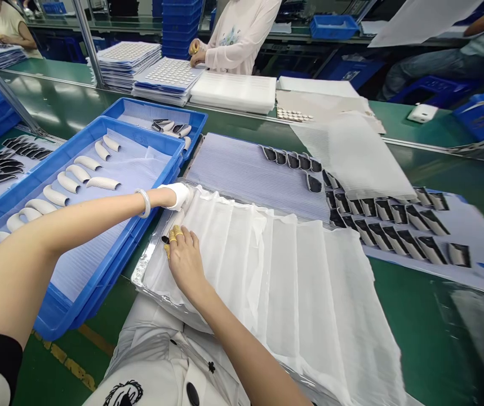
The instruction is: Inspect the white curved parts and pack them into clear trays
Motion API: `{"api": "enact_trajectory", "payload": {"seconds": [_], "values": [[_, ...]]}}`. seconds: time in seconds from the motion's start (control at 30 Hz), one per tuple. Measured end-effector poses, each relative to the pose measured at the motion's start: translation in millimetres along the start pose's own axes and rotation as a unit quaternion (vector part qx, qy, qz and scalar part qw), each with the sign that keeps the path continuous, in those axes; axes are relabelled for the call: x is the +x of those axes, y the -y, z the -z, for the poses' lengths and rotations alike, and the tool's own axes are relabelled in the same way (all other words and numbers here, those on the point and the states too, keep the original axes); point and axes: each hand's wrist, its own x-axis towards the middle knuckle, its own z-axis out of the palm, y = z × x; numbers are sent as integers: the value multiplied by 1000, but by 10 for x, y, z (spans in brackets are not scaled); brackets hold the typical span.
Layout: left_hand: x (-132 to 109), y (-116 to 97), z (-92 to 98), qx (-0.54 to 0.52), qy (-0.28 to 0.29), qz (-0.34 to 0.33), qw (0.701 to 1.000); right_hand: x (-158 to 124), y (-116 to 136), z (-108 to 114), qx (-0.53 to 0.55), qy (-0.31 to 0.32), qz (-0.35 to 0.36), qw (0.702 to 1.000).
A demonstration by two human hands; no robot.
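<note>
Left hand (178, 195): white-gloved, fingers together at sheet edge; clamped or not, cannot tell
Right hand (186, 263): fingers together on sheet; grip unclear
White tissue sheet (242, 276): looks light, soft, floppy - take by edge

A green workbench (398, 299) carries blue plastic trays (140, 134), stacked white foam sheets (233, 93) and white tissue sheets (292, 287) over foil

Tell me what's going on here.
A person stands at a green assembly bench. Their white-gloved left hand rests at the edge of a white tissue sheet, and their right hand, wearing yellow finger cots, is beside a dark curved piece. White curved pieces lie in a blue tray. A co-worker stands across the bench.
</note>
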Motion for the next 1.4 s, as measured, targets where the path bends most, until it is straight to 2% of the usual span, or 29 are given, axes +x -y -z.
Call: {"api": "enact_trajectory", "payload": {"seconds": [0.13,0.3,0.43,0.57,0.63,0.73,0.8,0.87,0.9,0.97,1.07,1.13,1.27,1.4], "values": [[-173,87,236,-36,-82,5,996,92,-14,-79,-31,5,14,999],[-701,317,469,-75,-177,25,981,184,-1,-130,-66,-4,36,997],[-1229,589,421,-124,-231,92,960,183,12,-169,-81,-16,74,994],[-1707,1018,216,-161,-261,202,930,168,-35,-153,-85,-22,138,987],[-1924,1256,58,-178,-248,256,917,195,-95,-87,-81,-25,170,982],[-2205,1510,-229,-204,-185,307,911,345,-172,117,-76,-40,190,978],[-2341,1572,-408,-219,-147,323,909,540,-145,298,-66,-64,179,980],[-2429,1584,-532,-222,-131,334,907,798,-15,463,-29,-73,152,985],[-2460,1592,-568,-218,-129,342,905,941,87,522,-2,-55,137,989],[-2510,1645,-598,-198,-138,370,897,1226,343,571,33,25,114,993],[-2606,1828,-602,-161,-145,430,877,1552,766,470,47,107,146,982],[-2701,1958,-625,-151,-121,462,866,1649,1026,338,49,146,185,971],[-2917,2046,-734,-151,-44,490,857,1595,1402,105,18,219,232,947],[-3058,1944,-854,-140,24,497,856,1503,1537,-15,-16,258,248,934]]}}
